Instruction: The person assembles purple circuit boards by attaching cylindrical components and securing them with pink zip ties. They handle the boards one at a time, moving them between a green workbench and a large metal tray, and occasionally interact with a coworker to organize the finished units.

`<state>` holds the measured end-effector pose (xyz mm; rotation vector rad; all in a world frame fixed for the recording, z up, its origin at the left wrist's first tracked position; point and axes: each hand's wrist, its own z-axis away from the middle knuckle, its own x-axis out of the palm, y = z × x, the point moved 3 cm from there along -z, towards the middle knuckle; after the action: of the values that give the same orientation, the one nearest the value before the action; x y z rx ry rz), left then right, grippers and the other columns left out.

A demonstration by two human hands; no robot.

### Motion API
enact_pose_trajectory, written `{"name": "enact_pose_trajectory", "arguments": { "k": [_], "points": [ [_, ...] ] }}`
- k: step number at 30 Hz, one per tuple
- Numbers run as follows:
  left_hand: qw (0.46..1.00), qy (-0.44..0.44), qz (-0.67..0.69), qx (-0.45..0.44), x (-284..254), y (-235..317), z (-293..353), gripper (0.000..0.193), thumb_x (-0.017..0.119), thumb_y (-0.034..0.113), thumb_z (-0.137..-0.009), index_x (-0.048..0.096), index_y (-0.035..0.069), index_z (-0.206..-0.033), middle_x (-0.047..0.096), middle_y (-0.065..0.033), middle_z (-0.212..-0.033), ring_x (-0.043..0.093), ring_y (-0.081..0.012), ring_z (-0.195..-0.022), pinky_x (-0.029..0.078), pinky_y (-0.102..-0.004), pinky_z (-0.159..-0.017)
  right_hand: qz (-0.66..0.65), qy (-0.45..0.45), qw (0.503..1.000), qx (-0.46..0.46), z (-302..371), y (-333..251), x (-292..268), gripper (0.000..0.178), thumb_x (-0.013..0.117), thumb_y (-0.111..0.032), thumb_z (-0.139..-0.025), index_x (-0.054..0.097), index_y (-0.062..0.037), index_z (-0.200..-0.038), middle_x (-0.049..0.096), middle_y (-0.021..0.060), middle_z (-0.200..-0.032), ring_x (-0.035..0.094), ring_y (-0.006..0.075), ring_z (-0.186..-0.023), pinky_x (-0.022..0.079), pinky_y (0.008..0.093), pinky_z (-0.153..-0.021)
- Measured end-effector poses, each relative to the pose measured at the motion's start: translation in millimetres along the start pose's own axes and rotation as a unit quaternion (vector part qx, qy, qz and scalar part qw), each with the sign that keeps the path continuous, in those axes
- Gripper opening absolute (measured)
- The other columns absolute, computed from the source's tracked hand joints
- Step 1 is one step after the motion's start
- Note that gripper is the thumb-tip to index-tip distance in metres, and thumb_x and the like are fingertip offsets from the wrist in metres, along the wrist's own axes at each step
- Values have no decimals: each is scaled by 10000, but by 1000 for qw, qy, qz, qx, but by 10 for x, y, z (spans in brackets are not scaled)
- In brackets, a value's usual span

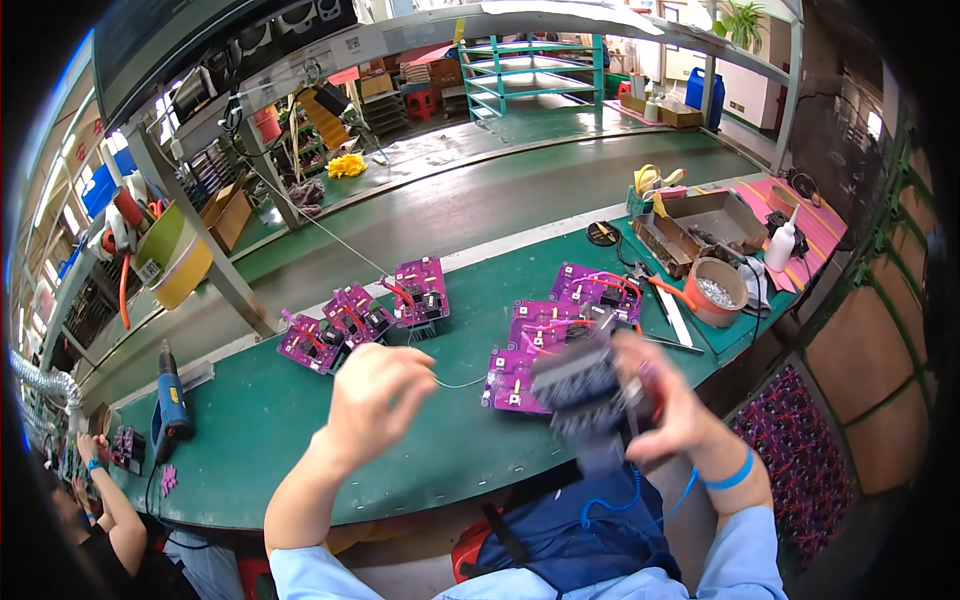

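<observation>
My right hand [680, 405] grips a blurred dark block-like electronic assembly [578, 388], tilted above the table's near edge. Its exact kind is smeared by motion. Over the middle of the table, my left hand [380, 395] hovers with loosely bent fingers, thumb apart from them, and nothing visible in it. Beyond the left hand lie several purple circuit boards [358, 316] with black parts and red wires. Another group of purple boards [515, 380] lies just behind the held assembly, which partly covers them. A thin pale cord [460, 385] runs between the hands on the green tabletop.
At left lies a blue heat gun [172, 405]; a co-worker's arm [118, 510] is beyond it. On the right are a round tub of small metal parts [715, 290], a divided tray [700, 225] and a white squeeze bottle [781, 243]. A blue coiled cord [610, 505] hangs near my lap.
</observation>
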<state>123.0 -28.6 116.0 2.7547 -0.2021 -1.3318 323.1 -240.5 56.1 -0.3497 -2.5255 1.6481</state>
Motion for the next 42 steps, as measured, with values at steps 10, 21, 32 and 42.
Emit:
{"name": "enact_pose_trajectory", "arguments": {
  "k": [10,21,32,42],
  "points": [
    [866,-83,179,-460,1175,-1345,655,583,603,233,-787,360,-15,-1255,533,-164,-1107,633,-203,-760,488,-313,-694,598,173,779,-73,-1553,286,-1217,825,737,-275,-512,381,-124,-1241,502,144,-1048,486,315,-988,378,410,-867],
    [877,-31,301,-373,1040,-900,198,190,510,183,-865,550,43,-743,484,12,-540,441,-50,-493,364,-227,-462,595,32,780,193,-2076,1371,-1613,916,766,-371,-457,378,-153,-1257,510,153,-1155,478,317,-1081,381,393,-919],
    [938,254,78,-223,-497,-171,1343,249,494,62,-832,550,30,-592,414,-16,-433,439,-155,-393,413,-269,-432,540,60,812,212,-2010,1479,-1759,779,729,-342,-591,423,-24,-1233,483,197,-1197,459,304,-1121,357,367,-950],
    [717,61,-476,-505,-722,-1236,3286,279,570,150,-795,527,4,-1029,565,-156,-920,554,-248,-834,434,-333,-703,563,50,822,-72,-1687,575,-691,399,666,-141,-671,542,-18,-1029,507,163,-1108,464,327,-1062,358,384,-922]
  ]
}}
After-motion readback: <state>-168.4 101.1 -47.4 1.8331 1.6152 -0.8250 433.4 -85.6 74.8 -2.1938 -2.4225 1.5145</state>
